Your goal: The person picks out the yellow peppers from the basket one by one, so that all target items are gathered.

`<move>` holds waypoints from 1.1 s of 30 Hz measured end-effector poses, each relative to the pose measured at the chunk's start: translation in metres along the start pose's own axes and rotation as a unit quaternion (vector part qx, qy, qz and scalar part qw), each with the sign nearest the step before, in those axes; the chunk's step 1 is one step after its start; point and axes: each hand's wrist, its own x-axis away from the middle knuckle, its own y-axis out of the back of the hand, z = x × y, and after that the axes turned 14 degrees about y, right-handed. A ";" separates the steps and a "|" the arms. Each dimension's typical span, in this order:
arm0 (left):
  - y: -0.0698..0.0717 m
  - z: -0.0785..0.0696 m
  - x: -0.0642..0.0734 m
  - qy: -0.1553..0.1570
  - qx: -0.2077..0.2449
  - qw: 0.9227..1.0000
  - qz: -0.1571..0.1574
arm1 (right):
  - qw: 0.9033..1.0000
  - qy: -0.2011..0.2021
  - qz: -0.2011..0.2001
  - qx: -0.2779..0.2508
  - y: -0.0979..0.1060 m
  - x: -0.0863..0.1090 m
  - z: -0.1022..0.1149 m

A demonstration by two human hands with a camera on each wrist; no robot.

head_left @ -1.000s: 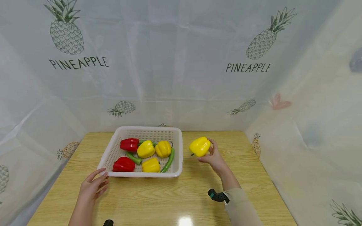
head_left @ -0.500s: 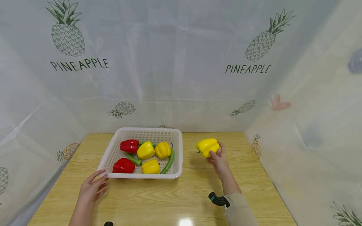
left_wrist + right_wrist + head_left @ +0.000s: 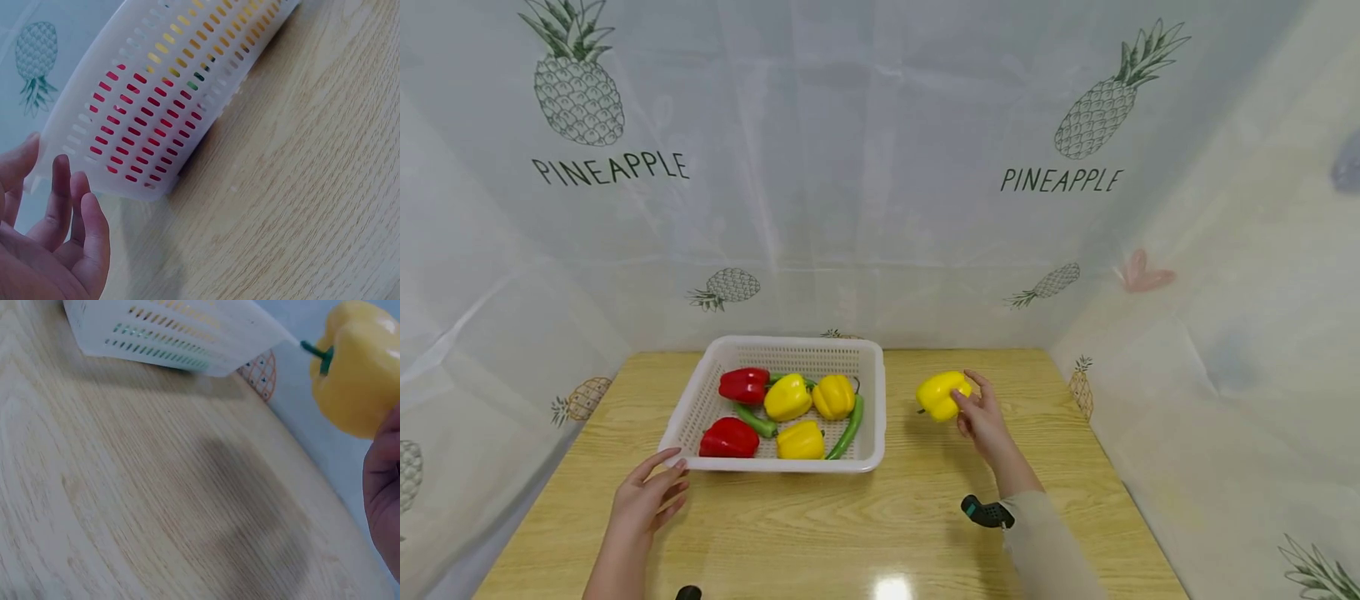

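My right hand (image 3: 987, 421) grips a yellow bell pepper (image 3: 937, 397) from its right side, lifted above the table to the right of the white plastic basket (image 3: 775, 465). In the right wrist view, the bell pepper's green stem (image 3: 320, 355) points toward the basket. My left hand (image 3: 642, 498) holds the basket's near left corner; in the left wrist view the thumb is at the rim (image 3: 75, 81) and the fingers curl below it. Inside the basket lie two red bell peppers (image 3: 730, 438), several yellow bell peppers (image 3: 801, 440) and several long green peppers (image 3: 847, 427).
The basket stands on a wood-grain table (image 3: 820, 533), left of its middle. A pale curtain printed with pineapples (image 3: 880, 192) hangs behind and at both sides. A black device (image 3: 988, 512) sits at my right wrist beside the sleeve (image 3: 1048, 546).
The yellow bell pepper in my right hand has moved right, then slightly back left and down, and turned in the fingers. My left hand and the basket have stayed in place.
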 end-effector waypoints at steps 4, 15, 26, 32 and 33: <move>0.000 0.001 -0.001 -0.003 0.001 1.000 0.001 | 0.999 -0.025 0.027 0.006 0.002 -0.006 -0.002; 0.000 0.001 -0.002 -0.008 -0.003 1.000 -0.008 | 0.996 -0.061 0.056 -0.026 -0.002 -0.016 -0.005; 0.001 0.001 -0.002 -0.012 -0.006 1.000 -0.007 | 0.996 -0.043 0.080 -0.024 -0.008 -0.019 -0.011; 0.000 0.003 -0.001 -0.011 -0.007 1.000 -0.009 | 0.997 -0.031 0.057 -0.032 -0.015 -0.019 -0.018; 0.000 0.003 -0.001 -0.011 -0.006 1.000 -0.008 | 0.998 -0.029 0.049 -0.036 -0.016 -0.019 -0.019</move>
